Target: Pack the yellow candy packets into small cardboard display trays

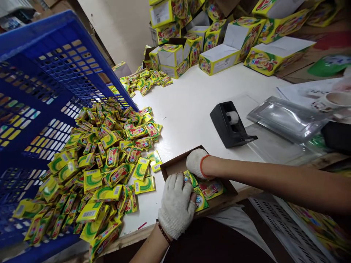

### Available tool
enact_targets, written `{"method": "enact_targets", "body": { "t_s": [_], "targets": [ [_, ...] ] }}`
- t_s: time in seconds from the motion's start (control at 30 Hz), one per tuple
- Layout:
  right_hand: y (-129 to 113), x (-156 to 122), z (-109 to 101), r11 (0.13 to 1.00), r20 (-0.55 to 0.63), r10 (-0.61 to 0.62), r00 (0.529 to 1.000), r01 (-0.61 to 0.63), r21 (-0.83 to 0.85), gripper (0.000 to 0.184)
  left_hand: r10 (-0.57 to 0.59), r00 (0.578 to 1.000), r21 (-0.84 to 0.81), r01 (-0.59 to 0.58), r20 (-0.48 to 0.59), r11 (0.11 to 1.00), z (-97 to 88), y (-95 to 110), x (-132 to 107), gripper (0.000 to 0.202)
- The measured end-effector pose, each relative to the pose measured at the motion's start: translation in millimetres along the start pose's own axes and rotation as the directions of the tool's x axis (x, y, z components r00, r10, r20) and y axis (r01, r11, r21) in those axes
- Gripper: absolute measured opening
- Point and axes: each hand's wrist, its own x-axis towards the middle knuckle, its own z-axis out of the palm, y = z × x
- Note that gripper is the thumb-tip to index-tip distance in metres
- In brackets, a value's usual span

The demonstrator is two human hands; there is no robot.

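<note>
A shallow brown cardboard box (175,165) lies at the table's front edge, holding several small yellow-green packets (200,200). My left hand (177,206), in a white knit glove, reaches over the box's near left side, its fingers curled against the packets. My right hand (197,163), gloved in white with an orange cuff, is inside the box by the far wall. Its fingers bend downward and their tips are hidden, so what they hold cannot be made out. One packet (191,178) shows between both hands.
A tipped blue plastic crate (74,22) at left spills a heap of packets (109,157) onto the white table (183,109). Beyond the box stand a black tape dispenser (229,126) and clear plastic trays (287,118). Yellow printed cartons (219,58) line the back; a cup (336,100) stands right.
</note>
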Motion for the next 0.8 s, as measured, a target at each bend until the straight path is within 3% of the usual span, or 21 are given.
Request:
{"method": "enact_targets", "body": {
  "t_s": [0.17,0.27,0.47,0.63,0.73,0.8],
  "targets": [
    [7,10,3,0.997,0.097,0.036,0.995,-0.030,-0.065,0.027,0.020,0.985,-0.057,-0.030,-0.171,0.998,10.5,-6,-7,0.034],
    [10,5,2,0.997,0.144,0.010,0.990,0.001,-0.080,0.033,0.036,0.980,-0.070,-0.050,-0.194,0.996,12.1,-8,-10,0.041],
    [9,-14,8,0.994,0.158,-0.015,0.987,0.032,-0.103,0.036,0.072,0.977,-0.070,-0.088,-0.199,0.994,8.0,-9,-8,0.033],
    [10,-14,11,0.997,0.167,-0.017,0.986,0.029,-0.070,0.037,0.065,0.974,-0.111,-0.091,-0.219,0.990,3.8,-10,-5,0.028],
    [15,-15,6,1.000,0.155,0.011,0.988,-0.007,-0.030,0.036,0.082,0.952,-0.149,-0.131,-0.296,0.980,4.2,-11,-16,0.023],
    [19,-19,5,1.000,0.108,0.012,0.994,-0.013,0.006,0.036,0.025,0.919,-0.177,-0.103,-0.393,0.979,8.2,-11,-30,0.032]
  ]
}}
